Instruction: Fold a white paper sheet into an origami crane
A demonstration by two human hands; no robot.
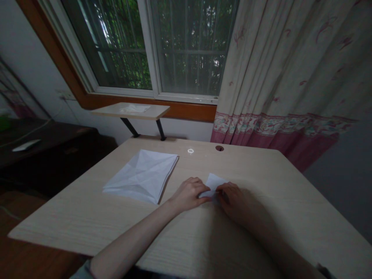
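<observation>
A small folded piece of white paper (215,180) lies on the table between my two hands. My left hand (190,193) grips its left edge, thumb below and fingers above. On the paper's right side, my right hand (232,199) pinches the near edge with thumb and fingertips. The lower part of the paper is partly hidden by my fingers. To the left of my left hand sits a stack of larger white paper sheets (145,172), with crossing crease lines on the top one.
The pale wooden table (279,186) has a round hole (219,148) and a small white ring-shaped mark (190,151) near its back edge. A raised shelf (159,111) at the back left carries crumpled white paper (135,108). A curtain (261,77) hangs behind, beside the window.
</observation>
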